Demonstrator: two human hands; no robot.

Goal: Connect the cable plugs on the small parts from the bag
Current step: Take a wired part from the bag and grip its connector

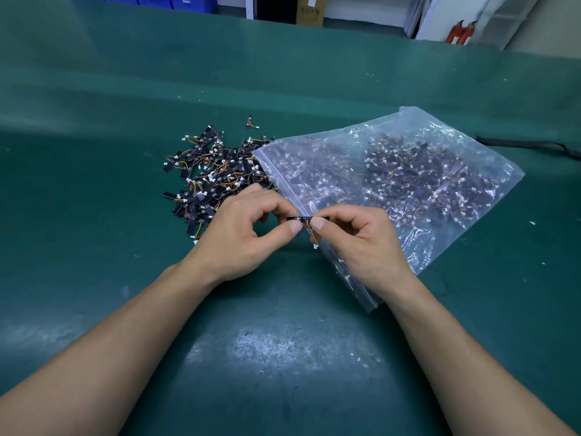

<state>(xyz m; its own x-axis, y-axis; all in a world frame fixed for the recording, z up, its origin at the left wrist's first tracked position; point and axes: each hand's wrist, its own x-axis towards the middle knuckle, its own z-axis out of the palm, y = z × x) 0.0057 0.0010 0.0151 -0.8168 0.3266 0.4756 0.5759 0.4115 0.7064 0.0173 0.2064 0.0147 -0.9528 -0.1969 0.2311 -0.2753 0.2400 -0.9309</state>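
Note:
Between both hands I hold one small black strip part (302, 219) level above the table. My left hand (245, 234) pinches its left end with thumb and fingers. My right hand (358, 243) pinches its right end. A short orange and yellow cable hangs from the strip's middle and ends in a loose white plug (315, 246). A clear zip bag (408, 184) full of the same parts lies just behind and under my right hand. A pile of loose parts (213, 174) lies at the bag's mouth, behind my left hand.
The green table mat (283, 357) spreads wide in front and to the left. A single part (250, 122) lies apart behind the pile. A black strap (531, 144) lies at the far right. Blue bins, a cardboard box and red extinguishers (460, 33) stand beyond the table.

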